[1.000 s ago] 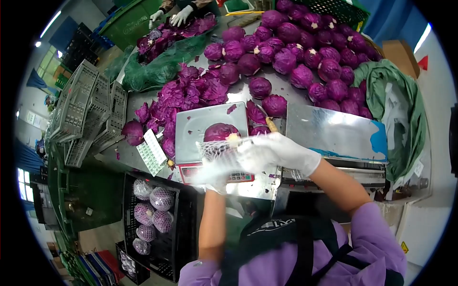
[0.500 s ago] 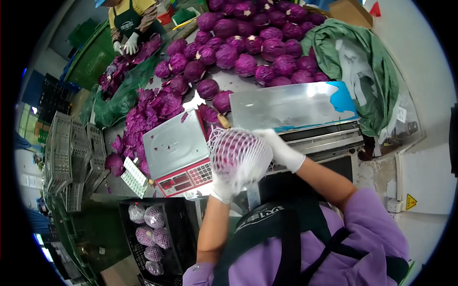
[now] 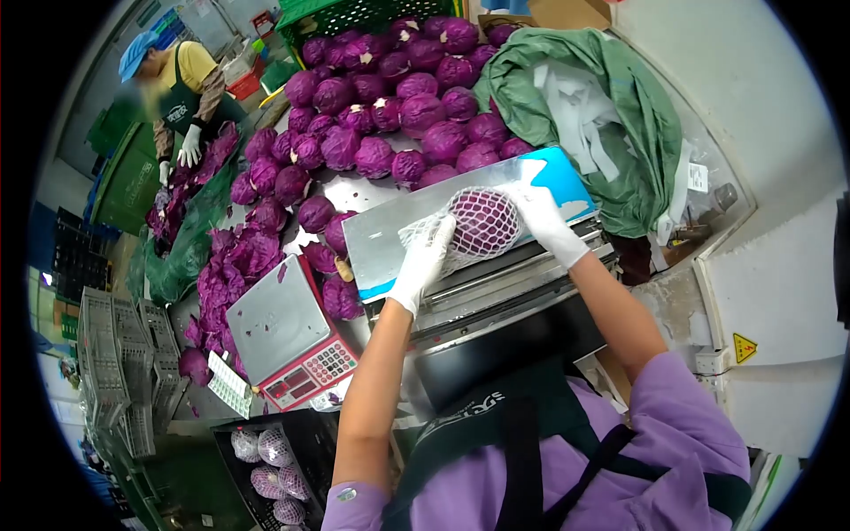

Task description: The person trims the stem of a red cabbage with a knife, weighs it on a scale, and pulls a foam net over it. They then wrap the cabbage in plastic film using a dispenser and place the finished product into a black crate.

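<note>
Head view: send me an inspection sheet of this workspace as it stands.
Surface: steel table, mostly covered.
Job's things: netted cabbage over the machine plate.
Clutter: loose purple leaves, cabbage pile, green sack, scale.
Hands: left hand grips the net's loose end; right hand cups the cabbage; both gloved.
Cables: nothing seen.
Surroundings: co-worker at the far end; black crate holding netted cabbages; grey crates at the left.

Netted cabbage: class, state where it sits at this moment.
In the head view, upper centre, the netted cabbage is over the metal plate, held between the left hand and right hand, below the cabbage pile.
</note>
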The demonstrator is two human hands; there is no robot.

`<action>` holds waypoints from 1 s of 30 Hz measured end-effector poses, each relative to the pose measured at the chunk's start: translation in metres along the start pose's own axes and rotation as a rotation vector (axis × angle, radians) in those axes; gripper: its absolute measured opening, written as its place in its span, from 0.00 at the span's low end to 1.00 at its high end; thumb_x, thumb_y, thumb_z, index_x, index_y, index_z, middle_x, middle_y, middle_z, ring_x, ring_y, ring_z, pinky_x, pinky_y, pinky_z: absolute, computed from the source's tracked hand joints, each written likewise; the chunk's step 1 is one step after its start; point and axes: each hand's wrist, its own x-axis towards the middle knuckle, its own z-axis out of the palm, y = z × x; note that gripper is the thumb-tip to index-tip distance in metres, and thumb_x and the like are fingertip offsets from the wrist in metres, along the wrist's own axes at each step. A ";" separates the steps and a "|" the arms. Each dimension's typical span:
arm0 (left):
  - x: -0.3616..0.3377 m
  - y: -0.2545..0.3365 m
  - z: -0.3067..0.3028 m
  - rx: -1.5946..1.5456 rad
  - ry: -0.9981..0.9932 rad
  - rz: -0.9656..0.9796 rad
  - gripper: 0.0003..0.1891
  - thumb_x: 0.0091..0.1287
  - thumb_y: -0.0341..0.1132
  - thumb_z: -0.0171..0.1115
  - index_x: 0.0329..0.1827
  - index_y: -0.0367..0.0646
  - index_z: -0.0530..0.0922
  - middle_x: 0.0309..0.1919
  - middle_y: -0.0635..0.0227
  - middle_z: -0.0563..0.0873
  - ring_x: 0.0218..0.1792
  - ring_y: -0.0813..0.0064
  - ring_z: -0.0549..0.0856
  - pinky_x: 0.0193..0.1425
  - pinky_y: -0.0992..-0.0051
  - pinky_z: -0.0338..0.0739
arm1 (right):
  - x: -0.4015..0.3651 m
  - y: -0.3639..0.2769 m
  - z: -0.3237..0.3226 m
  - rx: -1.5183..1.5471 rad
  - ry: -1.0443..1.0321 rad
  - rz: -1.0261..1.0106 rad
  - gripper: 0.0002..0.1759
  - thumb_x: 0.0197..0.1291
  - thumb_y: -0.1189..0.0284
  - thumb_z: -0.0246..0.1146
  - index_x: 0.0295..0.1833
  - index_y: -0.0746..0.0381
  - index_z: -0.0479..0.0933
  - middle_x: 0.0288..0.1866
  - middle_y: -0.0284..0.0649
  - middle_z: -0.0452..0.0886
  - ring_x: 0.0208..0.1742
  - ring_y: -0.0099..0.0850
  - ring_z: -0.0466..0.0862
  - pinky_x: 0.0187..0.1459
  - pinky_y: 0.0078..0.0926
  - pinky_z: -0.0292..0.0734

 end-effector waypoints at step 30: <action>-0.129 -0.009 -0.076 0.722 0.051 0.315 0.10 0.72 0.34 0.61 0.51 0.43 0.84 0.28 0.58 0.87 0.26 0.68 0.88 0.32 0.73 0.80 | -0.101 -0.001 -0.122 -0.447 -0.142 -0.269 0.10 0.68 0.71 0.61 0.46 0.61 0.86 0.32 0.41 0.87 0.32 0.31 0.87 0.39 0.28 0.80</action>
